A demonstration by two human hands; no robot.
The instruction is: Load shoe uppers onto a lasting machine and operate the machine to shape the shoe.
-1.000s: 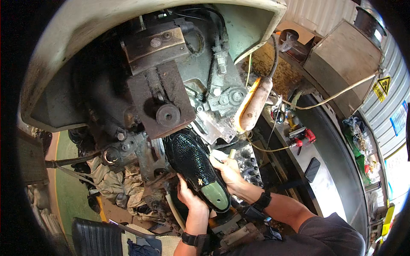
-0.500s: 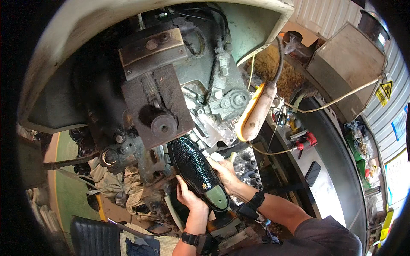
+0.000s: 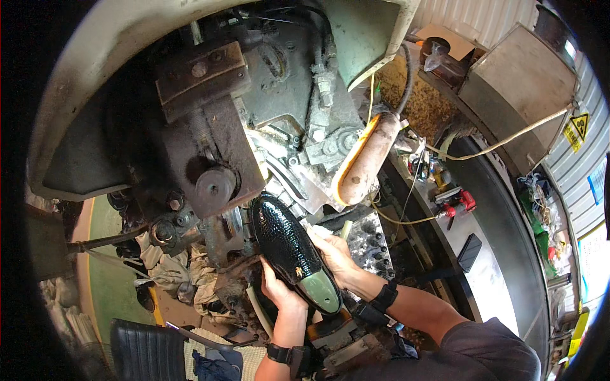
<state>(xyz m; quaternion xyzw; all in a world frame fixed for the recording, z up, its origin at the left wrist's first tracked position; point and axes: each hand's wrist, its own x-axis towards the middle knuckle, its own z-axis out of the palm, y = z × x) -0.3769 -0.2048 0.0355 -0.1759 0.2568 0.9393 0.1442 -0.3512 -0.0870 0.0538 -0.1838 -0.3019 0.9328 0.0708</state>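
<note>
Both my hands hold a glossy black shoe upper (image 3: 280, 236) with a scaly texture, stretched over a green shoe last (image 3: 321, 291). Its toe points away from me, towards the machine, and a small gold ornament sits near the opening. My left hand (image 3: 279, 289) is closed against the left side, palm under the heel part. On the other side, my right hand (image 3: 337, 259) grips the shoe's edge, with its fingertips partly hidden. Just beyond the toe is the machine's dark metal block (image 3: 213, 143), with a round boss on it.
A lamp (image 3: 365, 159) in a worn pale housing hangs right of the block. Farther right, a curved bench (image 3: 489, 295) carries a red tool (image 3: 459, 203) and a black phone (image 3: 469, 253). A black chair (image 3: 147, 349) stands at lower left, beside crumpled cloth (image 3: 166, 263).
The shoe has drawn slightly away from the block, and its whole toe now shows. Machine and lamp sit farther left in the picture. Both hands keep their hold.
</note>
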